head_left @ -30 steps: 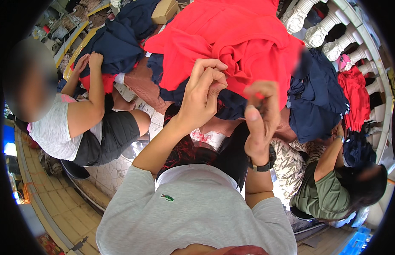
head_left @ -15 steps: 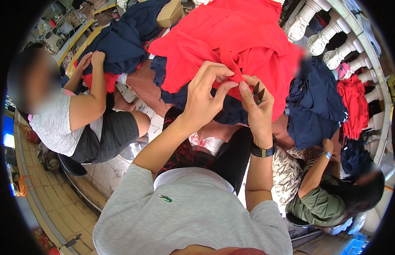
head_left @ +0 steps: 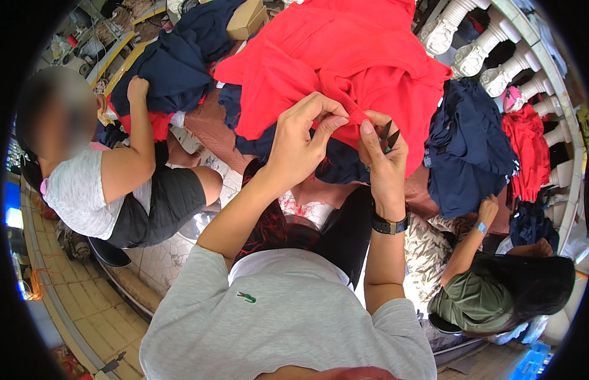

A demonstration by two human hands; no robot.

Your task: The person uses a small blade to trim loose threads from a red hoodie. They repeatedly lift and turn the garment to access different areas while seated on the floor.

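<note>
A red garment (head_left: 345, 63) lies spread over a pile of dark blue clothes in front of me. My left hand (head_left: 297, 142) pinches a fold of the red cloth at its near edge between thumb and fingers. My right hand (head_left: 383, 158) grips the same fold right beside it and also holds a small pair of dark thread snips (head_left: 388, 136), blades pointing up. A dark watch sits on my right wrist.
One person in a white top (head_left: 79, 196) sits at my left, hand on navy clothes (head_left: 174, 69). Another in an olive top (head_left: 478, 297) sits at the lower right. More navy (head_left: 465, 152) and red garments (head_left: 525, 145) lie right. A cardboard box (head_left: 247, 19) stands behind.
My two hands have come together on the red fold; a second ago the right hand was lower and apart. The garment has been pulled closer.
</note>
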